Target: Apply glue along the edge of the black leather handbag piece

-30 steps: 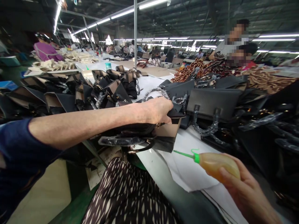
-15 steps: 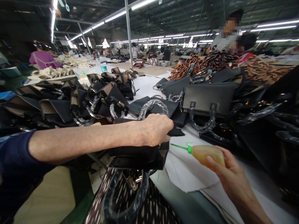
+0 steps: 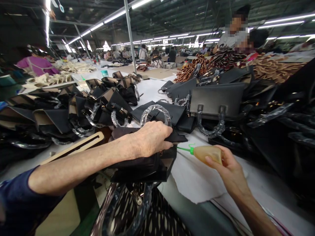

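Here, left hand: clamped over the top flap of the black handbag, fingers curled tight.
black handbag: at the table's near edge, touching the white sheet.
right hand: wrapped shut round the amber squeeze bottle.
squeeze bottle: green nozzle pointing at the handbag, just beside it.

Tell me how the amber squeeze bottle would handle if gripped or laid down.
The squeeze bottle probably yields under pressure: its bulb looks soft and translucent in the right hand. Its rounded body might roll if laid flat. It seems light, held easily in one hand.
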`<state>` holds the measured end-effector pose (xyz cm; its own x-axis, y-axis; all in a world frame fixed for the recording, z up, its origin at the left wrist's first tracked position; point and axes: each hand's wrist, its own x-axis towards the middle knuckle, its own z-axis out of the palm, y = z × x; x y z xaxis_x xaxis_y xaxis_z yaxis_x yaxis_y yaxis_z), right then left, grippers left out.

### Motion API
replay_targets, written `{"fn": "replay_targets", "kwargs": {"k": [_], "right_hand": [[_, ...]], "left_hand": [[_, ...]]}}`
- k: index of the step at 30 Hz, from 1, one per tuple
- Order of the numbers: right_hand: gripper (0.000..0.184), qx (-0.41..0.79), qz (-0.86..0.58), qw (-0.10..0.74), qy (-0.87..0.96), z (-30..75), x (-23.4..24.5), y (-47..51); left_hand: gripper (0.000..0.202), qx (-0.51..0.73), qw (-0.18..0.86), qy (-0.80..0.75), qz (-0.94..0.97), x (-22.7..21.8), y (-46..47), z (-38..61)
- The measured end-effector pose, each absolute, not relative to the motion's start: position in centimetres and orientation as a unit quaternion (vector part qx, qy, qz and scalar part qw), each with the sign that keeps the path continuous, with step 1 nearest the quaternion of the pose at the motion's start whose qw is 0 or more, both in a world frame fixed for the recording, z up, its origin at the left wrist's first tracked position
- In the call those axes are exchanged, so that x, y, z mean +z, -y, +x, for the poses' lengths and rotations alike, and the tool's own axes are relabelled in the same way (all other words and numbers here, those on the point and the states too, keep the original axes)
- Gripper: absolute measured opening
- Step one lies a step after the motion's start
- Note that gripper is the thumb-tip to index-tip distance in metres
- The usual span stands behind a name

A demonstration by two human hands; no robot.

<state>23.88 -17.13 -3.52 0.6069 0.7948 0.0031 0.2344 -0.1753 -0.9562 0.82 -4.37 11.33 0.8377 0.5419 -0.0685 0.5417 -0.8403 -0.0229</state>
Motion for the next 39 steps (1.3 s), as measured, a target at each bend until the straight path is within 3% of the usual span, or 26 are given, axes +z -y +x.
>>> {"fn": "replay_targets", "kwargs": {"k": [19, 39], "right_hand": [[0.051, 0.257, -0.735, 0.446, 0.442, 24.2, -1.3, 17.6], [0.056, 0.274, -0.747, 0.425, 0.431, 24.0, 0.5, 18.0]], "left_hand": [[0.017, 0.047, -0.048, 0.273, -0.960, 10.5, 7.4, -1.1], [0.012, 0.044, -0.086, 0.268, -0.959, 9.2, 8.8, -2.1]]}}
